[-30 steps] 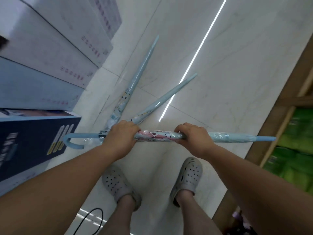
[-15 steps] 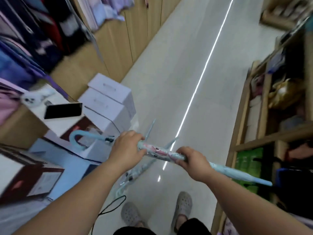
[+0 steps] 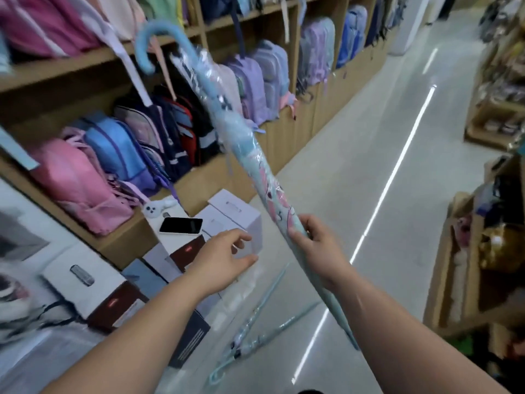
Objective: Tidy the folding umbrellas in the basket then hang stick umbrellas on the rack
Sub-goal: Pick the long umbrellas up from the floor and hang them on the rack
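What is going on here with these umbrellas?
A person stands in a shop aisle. The right hand grips a light blue stick umbrella, wrapped in clear plastic and tilted with its hooked handle up toward the backpack shelves. The left hand is open and holds nothing, above some white boxes. Two more stick umbrellas lie on the floor. No rack is in view.

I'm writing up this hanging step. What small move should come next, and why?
Probably bring the open left hand up to steady the umbrella near its hooked handle: only the right hand grips it, low on the shaft, and it leans toward the shelves.
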A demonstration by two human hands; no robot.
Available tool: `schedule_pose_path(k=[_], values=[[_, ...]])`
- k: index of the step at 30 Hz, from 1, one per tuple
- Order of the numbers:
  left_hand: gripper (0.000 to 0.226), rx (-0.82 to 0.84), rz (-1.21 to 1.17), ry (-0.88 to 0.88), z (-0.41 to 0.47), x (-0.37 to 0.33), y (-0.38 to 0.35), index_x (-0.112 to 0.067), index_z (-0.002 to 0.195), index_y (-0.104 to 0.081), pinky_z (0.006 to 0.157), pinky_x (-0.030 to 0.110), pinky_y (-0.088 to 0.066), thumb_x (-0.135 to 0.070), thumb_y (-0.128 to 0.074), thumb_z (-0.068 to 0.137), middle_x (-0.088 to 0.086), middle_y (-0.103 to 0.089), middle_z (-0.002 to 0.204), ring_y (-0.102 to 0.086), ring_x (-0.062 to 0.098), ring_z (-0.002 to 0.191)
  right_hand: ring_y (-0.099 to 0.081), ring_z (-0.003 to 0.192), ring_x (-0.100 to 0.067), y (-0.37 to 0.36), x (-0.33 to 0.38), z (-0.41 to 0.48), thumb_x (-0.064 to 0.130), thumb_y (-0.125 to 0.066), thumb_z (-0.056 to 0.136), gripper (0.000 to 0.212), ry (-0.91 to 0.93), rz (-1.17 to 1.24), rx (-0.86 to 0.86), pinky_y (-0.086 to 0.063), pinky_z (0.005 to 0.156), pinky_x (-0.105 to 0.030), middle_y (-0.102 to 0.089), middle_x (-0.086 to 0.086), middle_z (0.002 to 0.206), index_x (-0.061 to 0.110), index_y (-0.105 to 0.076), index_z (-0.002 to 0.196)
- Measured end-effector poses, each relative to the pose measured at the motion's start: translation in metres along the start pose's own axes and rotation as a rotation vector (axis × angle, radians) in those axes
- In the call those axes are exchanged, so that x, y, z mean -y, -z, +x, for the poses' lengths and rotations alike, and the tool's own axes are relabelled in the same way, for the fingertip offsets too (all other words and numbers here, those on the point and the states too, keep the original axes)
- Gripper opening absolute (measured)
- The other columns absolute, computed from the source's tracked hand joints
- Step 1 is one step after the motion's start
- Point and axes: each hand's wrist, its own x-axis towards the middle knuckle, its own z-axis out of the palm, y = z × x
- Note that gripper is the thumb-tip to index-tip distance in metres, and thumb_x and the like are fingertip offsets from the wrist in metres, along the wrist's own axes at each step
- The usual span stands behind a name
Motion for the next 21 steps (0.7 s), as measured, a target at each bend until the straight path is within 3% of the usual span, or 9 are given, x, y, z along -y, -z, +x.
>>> schedule_pose_path(k=[4, 11, 16, 19, 21], values=[[0.036, -0.087, -0.243, 0.121, -0.027, -0.018, -0.011, -0.042, 0.113, -0.059, 0.080, 0.026, -0.052, -0.037, -0.079, 0.084, -0.010, -0.063, 0.105, -0.063, 0.012, 0.093, -0.065, 0.093, -0.012, -0.014, 0.033, 0.015, 0.016, -0.060, 0.099, 0.014, 0.033, 0.212, 0.216, -0.051, 0.083, -0.029, -0.071, -0.003, 0.105, 0.013, -0.065, 0.112], [0.036, -0.181, -0.531, 0.199, -0.080, -0.035, -0.014, -0.017, 0.122, -0.059, 0.078, 0.015, -0.051, -0.007, -0.072, 0.091, 0.008, -0.070, 0.110, -0.064, 0.004, 0.083, -0.063, 0.080, -0.006, -0.066, 0.085, 0.012, 0.012, -0.055, 0.101, 0.009, 0.063, 0.454, 0.542, -0.050, 0.076, -0.022, -0.070, 0.008, 0.086, 0.014, -0.062, 0.105], [0.041, -0.325, -0.587, 0.224, -0.129, -0.014, 0.005, -0.029, 0.125, -0.057, 0.101, 0.042, -0.052, -0.013, -0.068, 0.090, 0.004, -0.075, 0.110, -0.069, 0.024, 0.106, -0.064, 0.083, -0.013, -0.117, 0.130, -0.004, 0.017, -0.054, 0.101, 0.011, 0.038, 0.568, 0.722, -0.051, 0.080, -0.031, -0.070, -0.003, 0.096, 0.017, -0.063, 0.106], [0.043, -0.431, -0.631, 0.237, -0.155, -0.002, 0.025, -0.029, 0.129, -0.053, 0.102, 0.045, -0.053, -0.003, -0.062, 0.096, 0.000, -0.075, 0.114, -0.069, 0.024, 0.111, -0.061, 0.081, -0.015, -0.151, 0.154, -0.021, 0.018, -0.054, 0.102, 0.011, 0.057, 0.585, 0.794, -0.048, 0.085, -0.039, -0.068, -0.003, 0.092, 0.016, -0.064, 0.105], [0.043, -0.481, -0.642, 0.224, -0.172, 0.008, 0.040, -0.028, 0.130, -0.051, 0.100, 0.047, -0.053, -0.002, -0.060, 0.097, 0.000, -0.074, 0.115, -0.068, 0.025, 0.110, -0.063, 0.084, -0.016, -0.175, 0.165, -0.035, 0.020, -0.054, 0.102, 0.018, 0.100, 0.540, 0.827, -0.051, 0.082, -0.034, -0.068, -0.004, 0.095, 0.012, -0.064, 0.114]])
